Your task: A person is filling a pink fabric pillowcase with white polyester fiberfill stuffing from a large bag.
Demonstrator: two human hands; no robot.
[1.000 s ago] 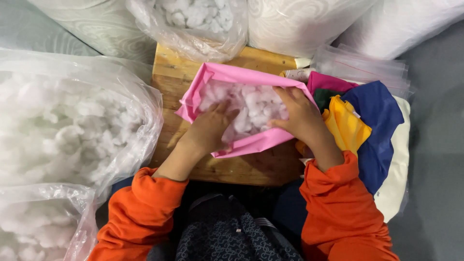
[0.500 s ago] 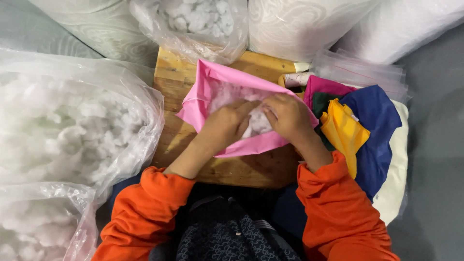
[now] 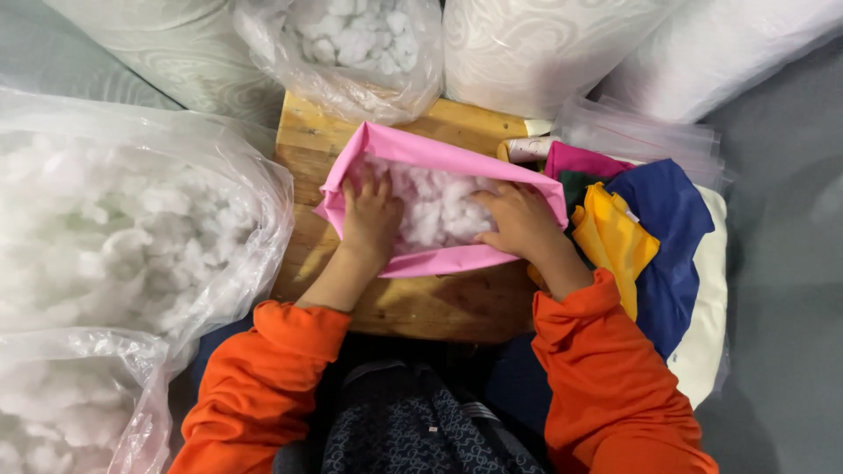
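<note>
A pink fabric cover lies open on a small wooden table, filled with white fluffy stuffing. My left hand rests flat on the stuffing at the cover's left side, fingers spread. My right hand presses on the stuffing at the right side, fingers curled toward the middle. Both arms wear orange sleeves. Neither hand lifts anything.
Clear plastic bags of white stuffing sit at the left, lower left and top. White patterned pillows lie at the back. A pile of folded cloths, yellow, blue and magenta, lies right of the table.
Both hands were pressed together at the middle of the cover; now they have spread apart to its left and right sides, exposing the stuffing between them.
</note>
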